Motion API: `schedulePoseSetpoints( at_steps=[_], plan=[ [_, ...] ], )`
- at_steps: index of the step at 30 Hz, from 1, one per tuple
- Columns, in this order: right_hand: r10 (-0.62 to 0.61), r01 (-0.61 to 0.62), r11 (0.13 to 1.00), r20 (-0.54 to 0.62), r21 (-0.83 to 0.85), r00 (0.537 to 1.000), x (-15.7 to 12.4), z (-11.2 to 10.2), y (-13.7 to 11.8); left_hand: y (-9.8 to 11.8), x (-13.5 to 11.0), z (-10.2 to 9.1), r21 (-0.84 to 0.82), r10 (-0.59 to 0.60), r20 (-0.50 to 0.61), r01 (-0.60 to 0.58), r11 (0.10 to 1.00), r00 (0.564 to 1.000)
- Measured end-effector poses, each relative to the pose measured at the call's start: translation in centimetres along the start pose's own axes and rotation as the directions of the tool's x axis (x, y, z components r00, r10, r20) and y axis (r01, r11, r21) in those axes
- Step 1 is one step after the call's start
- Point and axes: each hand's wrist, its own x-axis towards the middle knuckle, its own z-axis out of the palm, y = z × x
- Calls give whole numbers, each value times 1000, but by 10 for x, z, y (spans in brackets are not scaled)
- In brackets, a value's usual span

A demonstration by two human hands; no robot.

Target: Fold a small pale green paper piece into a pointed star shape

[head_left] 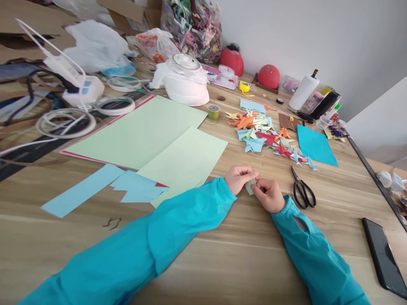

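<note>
Between both hands is a small piece of folded pale green paper, partly covered by fingers. My left hand pinches its upper left side. On the right side, my right hand grips it between thumb and fingers, and the two hands nearly touch. Pale green sheets lie to the left of the hands. Beyond the hands is a heap of folded paper cranes in orange, red, blue, green and yellow. Black-handled scissors rest just right of my right hand.
Blue paper strips lie at the left, near coiled white cable and a power adapter. A thread spool stands mid-table. A turquoise sheet lies at right; a phone sits near the right edge.
</note>
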Motion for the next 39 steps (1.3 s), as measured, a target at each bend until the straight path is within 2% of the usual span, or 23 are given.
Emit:
schedulePoseSetpoints(
  at_steps=[7, 15, 24, 31, 39],
  plan=[
    [41, -37, 997, -58, 61, 998, -1, 2, 1, 4, -1, 3, -37, -19, -24, 18, 999, 1000],
    [92, -78, 990, -122, 115, 988, -2, 3, 3, 0, -1, 3, 24, -55, 49, 54, 998, 997],
    [30, -29, 997, -14, 73, 999, -2, 2, 2, -1, -1, 1, 48, 2, 81, -6, 999, 997],
    [-2, 2, 1000, -26, -15, 1000, -4, 1, 2, -1, 0, 3, 51, 0, -1, 0, 999, 1000],
    [-30, 29, 999, -22, -18, 999, -2, 1, 2, 1, 0, -1, -34, -57, 65, 60, 998, 996]
  ],
)
